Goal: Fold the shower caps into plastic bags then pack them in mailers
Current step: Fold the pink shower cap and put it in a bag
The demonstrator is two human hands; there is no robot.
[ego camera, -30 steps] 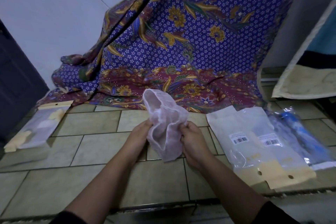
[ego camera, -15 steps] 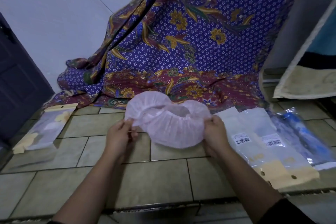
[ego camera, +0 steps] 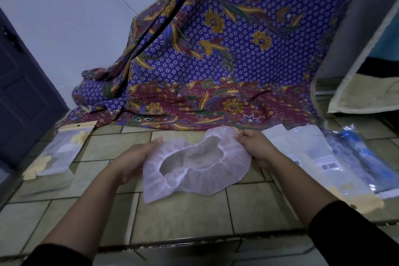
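A pale pink shower cap (ego camera: 207, 176) with an elastic rim is spread wide just above the tiled floor, its opening facing up toward me. My left hand (ego camera: 135, 161) holds its left edge, fingers partly under the fabric. My right hand (ego camera: 255, 149) pinches the rim at the upper right. To the right lie clear plastic bags (ego camera: 311, 153) with barcode labels and yellow header cards, overlapping each other. Another clear bag with a yellow header (ego camera: 62, 151) lies on the floor at the left.
A purple and maroon patterned cloth (ego camera: 216, 71) hangs and pools at the back. A blue packet in clear wrap (ego camera: 358, 157) lies at the far right. A dark door (ego camera: 23, 97) stands at the left. A raised tile edge (ego camera: 172, 242) runs near me.
The cap was bunched upright between both hands; my hands have moved apart and lowered, stretching it open and flat. The head camera has tilted a little.
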